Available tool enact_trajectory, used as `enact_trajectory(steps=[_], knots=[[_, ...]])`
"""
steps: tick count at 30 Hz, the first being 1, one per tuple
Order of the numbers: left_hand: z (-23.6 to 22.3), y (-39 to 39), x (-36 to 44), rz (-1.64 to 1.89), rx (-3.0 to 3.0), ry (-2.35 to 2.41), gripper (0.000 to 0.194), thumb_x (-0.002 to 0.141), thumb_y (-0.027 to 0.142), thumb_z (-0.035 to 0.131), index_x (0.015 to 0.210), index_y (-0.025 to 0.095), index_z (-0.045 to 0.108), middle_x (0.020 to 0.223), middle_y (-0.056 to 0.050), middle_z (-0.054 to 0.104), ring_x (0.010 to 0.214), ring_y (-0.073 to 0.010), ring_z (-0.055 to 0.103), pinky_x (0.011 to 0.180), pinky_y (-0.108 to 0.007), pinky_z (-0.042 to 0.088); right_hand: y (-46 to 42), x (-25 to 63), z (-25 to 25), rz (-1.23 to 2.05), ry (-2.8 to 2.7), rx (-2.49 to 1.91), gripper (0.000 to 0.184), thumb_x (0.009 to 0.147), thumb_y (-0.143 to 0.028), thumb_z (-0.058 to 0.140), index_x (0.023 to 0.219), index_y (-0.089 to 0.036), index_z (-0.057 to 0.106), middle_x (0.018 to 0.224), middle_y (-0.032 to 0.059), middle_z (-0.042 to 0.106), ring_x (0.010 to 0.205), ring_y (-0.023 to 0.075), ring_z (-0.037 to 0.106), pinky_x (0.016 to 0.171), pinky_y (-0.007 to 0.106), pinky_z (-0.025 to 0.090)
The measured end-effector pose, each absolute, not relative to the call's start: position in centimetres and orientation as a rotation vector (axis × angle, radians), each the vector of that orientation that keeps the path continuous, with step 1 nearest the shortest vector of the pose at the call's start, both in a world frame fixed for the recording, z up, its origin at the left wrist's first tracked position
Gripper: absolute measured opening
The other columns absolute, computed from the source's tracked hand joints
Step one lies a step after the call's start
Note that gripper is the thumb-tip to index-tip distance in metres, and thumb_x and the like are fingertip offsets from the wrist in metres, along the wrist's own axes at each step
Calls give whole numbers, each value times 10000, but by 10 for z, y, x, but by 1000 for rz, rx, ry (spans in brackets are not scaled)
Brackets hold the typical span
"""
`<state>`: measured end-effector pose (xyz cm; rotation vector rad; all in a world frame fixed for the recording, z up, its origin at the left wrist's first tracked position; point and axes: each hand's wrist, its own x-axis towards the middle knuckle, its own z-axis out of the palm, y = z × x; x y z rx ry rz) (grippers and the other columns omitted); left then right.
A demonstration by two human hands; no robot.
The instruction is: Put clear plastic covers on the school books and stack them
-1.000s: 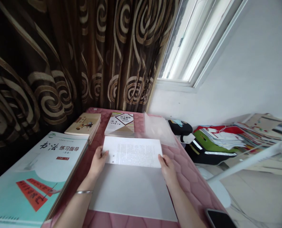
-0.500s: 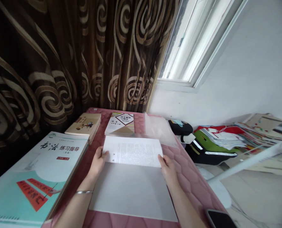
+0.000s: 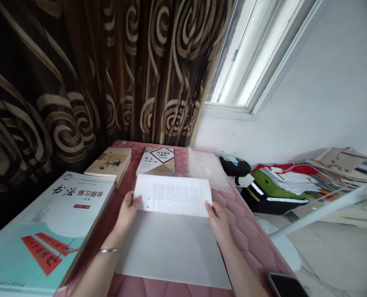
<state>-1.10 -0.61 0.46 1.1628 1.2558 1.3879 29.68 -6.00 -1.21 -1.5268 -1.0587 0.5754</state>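
Between my hands is a book with a white page of small printed text. My left hand pinches its left edge, the thumb on top of the page. At the right edge my right hand grips it the same way. Toward me, a plain pale grey sheet or cover lies flat under the book's near edge; I cannot tell whether it is joined to the book. Just beyond the book lies another book with a triangle pattern and Chinese characters on its cover.
At the left sit a stack of large teal-and-white calligraphy books and a stack of small tan books. A clear plastic sheet lies on the pink quilted surface. A phone and a white lamp arm are at the right.
The far edge of the held book has risen slightly, showing a little more of the printed page. Both hands keep their grip in nearly the same place.
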Motion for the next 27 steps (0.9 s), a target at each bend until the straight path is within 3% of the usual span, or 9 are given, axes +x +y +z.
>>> enact_trajectory(steps=[3,10,20,27], knots=[[7,-8,-12,1371,1147,1222,379,647,398,675,940,173,591,904,-48,697,883,-226,623,823,-350,458,-59,298,-16,514,-1075,-1577,536,723,-734,554,584,-228,447,514,-29,480,526,148,431,485,260,347],[4,-7,-10,1407,1181,1230,361,653,441,685,891,191,579,796,-16,680,775,-196,619,749,-319,468,-65,294,-6,724,-995,-1433,411,711,-610,636,789,-207,610,713,23,665,692,230,594,603,296,475],[2,-5,-12,1387,1145,1191,378,637,390,688,932,176,587,867,-36,696,853,-216,625,815,-343,459,-60,298,-12,550,-1104,-1548,454,759,-660,551,694,-211,574,569,6,572,667,222,574,589,292,455],[0,-4,-11,1378,1204,1246,365,680,461,671,904,188,575,808,-22,678,786,-202,617,763,-326,457,-63,294,-7,695,-1020,-1441,442,694,-651,630,734,-211,602,672,13,643,693,233,589,608,306,467]])
